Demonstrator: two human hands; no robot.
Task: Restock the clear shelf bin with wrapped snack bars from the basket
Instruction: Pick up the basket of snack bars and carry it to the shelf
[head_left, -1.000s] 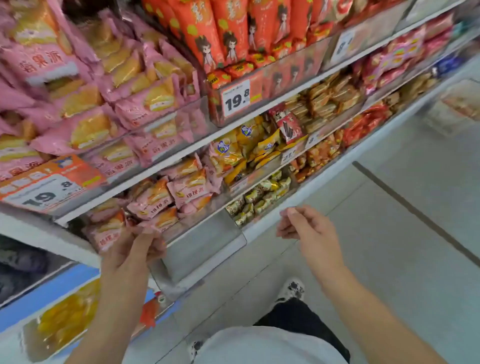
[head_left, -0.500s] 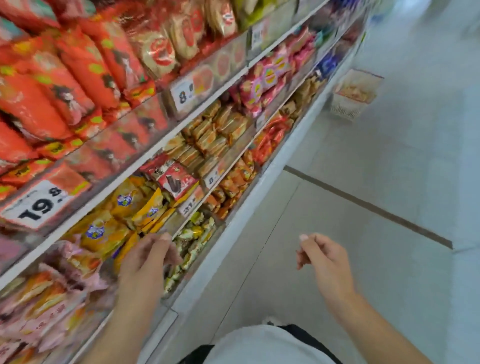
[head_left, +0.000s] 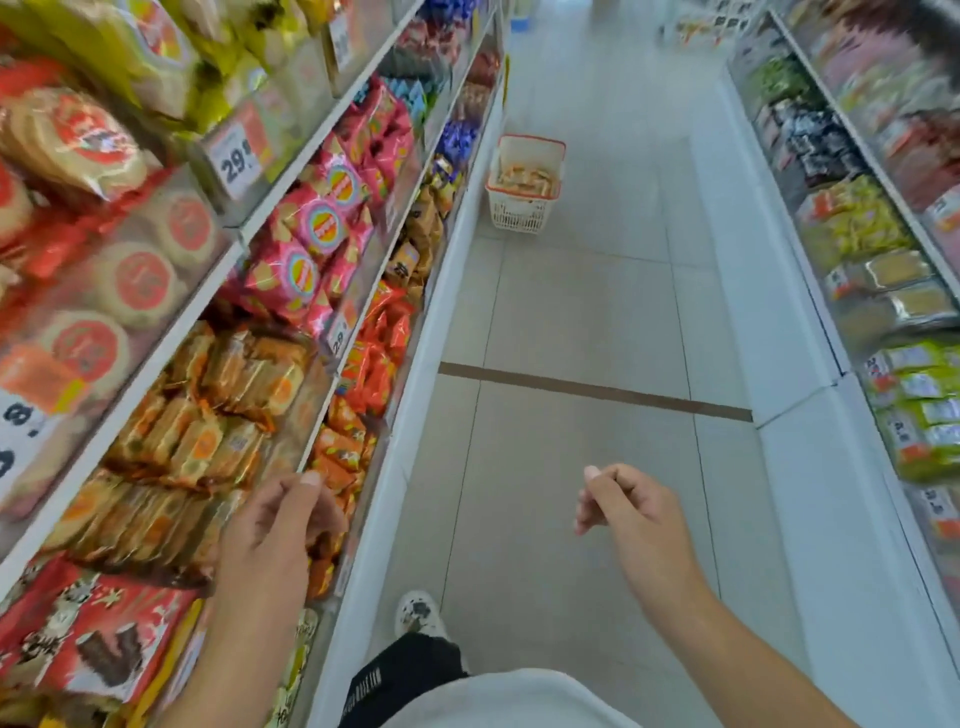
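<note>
A white basket with a red rim (head_left: 519, 215) stands on the floor far down the aisle, against the left shelf base, with wrapped snack bars (head_left: 524, 179) inside. On the left shelving, a clear-fronted bin (head_left: 317, 395) holds orange wrapped bars (head_left: 208, 415). My left hand (head_left: 280, 525) hovers just in front of that shelf's edge, fingers loosely curled and holding nothing. My right hand (head_left: 623, 506) hangs over the aisle floor, also loosely curled and empty. Both hands are far from the basket.
Shelves of packaged snacks line the left side (head_left: 311, 234) and the right side (head_left: 857, 234). A tiled floor (head_left: 582, 322) with a dark strip (head_left: 597, 392) runs between them. My shoe (head_left: 415, 613) and dark trouser leg show at the bottom.
The view has swung from the pink-pack bins to look down the aisle, bringing the basket into sight. My left hand came away from the pink packs; both hands stay empty.
</note>
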